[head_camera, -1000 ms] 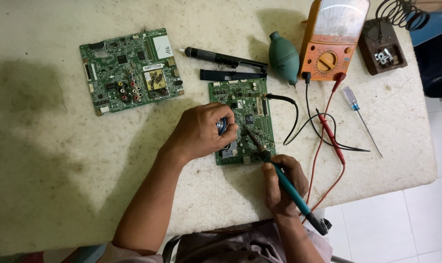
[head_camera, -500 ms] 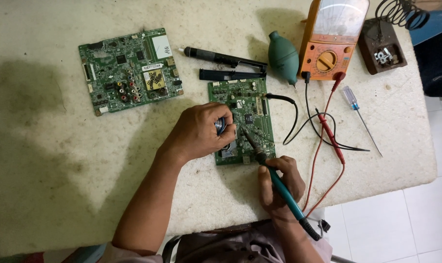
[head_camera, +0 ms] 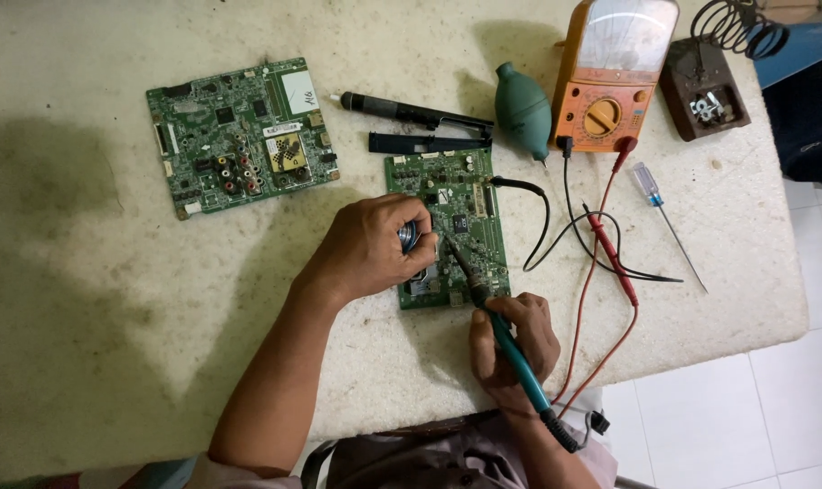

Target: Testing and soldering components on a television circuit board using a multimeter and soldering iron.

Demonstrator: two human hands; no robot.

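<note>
A narrow green circuit board [head_camera: 470, 195] lies upright at the table's centre. My left hand [head_camera: 370, 249] rests on its left side, fingers closed around a small coil of solder wire [head_camera: 409, 235]. My right hand [head_camera: 510, 340], just below the board, grips a soldering iron [head_camera: 517, 358] with a teal handle. The iron's metal tip points up-left and touches the board's middle near the left fingertips.
A larger green circuit board [head_camera: 239, 136] lies at upper left. Behind the small board are a black desoldering pump [head_camera: 411, 113], a teal air blower [head_camera: 522, 109], an orange multimeter [head_camera: 610, 81] with red and black leads, a screwdriver [head_camera: 664, 222] and an iron stand [head_camera: 705, 91].
The soldering iron's handle has swung slightly, its tip staying on the board. My left hand has stayed in place on the board.
</note>
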